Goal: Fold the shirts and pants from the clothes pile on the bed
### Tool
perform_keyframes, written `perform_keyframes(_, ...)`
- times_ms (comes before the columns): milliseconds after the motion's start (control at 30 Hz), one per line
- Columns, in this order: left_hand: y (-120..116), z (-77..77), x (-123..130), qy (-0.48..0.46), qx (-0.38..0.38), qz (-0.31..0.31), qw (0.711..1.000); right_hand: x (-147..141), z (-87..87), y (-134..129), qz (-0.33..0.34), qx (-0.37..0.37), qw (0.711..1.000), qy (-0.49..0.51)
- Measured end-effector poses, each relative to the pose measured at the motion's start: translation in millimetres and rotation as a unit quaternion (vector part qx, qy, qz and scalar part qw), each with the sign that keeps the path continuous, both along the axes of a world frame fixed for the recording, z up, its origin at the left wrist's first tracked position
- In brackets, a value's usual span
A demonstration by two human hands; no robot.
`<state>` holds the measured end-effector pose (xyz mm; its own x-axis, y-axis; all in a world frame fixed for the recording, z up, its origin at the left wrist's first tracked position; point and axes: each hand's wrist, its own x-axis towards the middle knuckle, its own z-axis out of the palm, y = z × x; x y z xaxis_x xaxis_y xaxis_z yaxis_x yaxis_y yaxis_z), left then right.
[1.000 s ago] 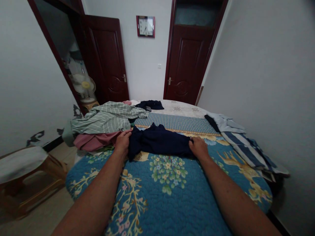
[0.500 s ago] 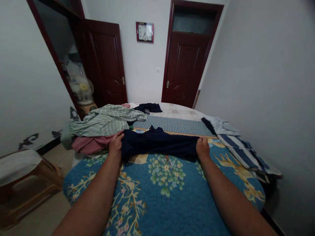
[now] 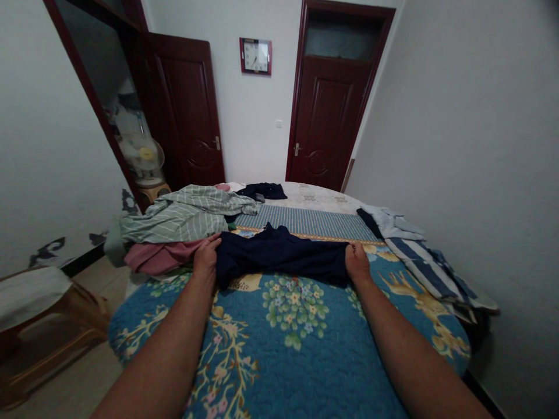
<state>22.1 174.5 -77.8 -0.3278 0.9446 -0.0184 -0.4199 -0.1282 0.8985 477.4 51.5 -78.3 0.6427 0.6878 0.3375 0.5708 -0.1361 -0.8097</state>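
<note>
A dark navy garment [image 3: 282, 254], its exact kind hard to tell, is stretched sideways between my hands over a blue flowered quilt [image 3: 301, 372]. My left hand [image 3: 206, 256] grips its left end, with fingers closed on the cloth. At the opposite end, my right hand [image 3: 357, 262] is closed round the fabric, thumb on top. A small bunched ridge rises at the garment's upper middle edge. Just beyond my left hand lie a pink garment [image 3: 163, 257] and a green striped shirt [image 3: 187, 212] in a loose heap.
Folded clothes, with a blue-and-white striped piece [image 3: 419, 265] among them, lie along the right edge. Another dark garment [image 3: 266, 191] rests at the far end. A stool [image 3: 39, 291] stands at the left. White walls and a door [image 3: 325, 116] bound the room.
Hardly anything differs. Both hands keep hold of the navy garment, and my right hand has shifted very slightly left along with a small shift of the whole view.
</note>
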Motion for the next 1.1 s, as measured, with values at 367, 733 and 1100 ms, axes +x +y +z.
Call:
perform_keyframes(367, -8.9, 4.7, 6.4, 0.01, -0.011, 0.016, 1.0, 2.1, -3.9, 3.3, 0.002, -0.019, 1.0, -0.011)
perform_keyframes(733, -6.2, -3.8, 1.0, 0.087, -0.03, 0.022, 0.996, 7.4, -8.6, 9.5, 0.01, -0.031, 0.999, -0.005)
perform_keyframes(1100, -1.5, 9.2, 3.0, 0.172, -0.023, -0.032, 0.984, 18.5, -11.5, 18.4, 0.044, -0.009, 0.997, 0.056)
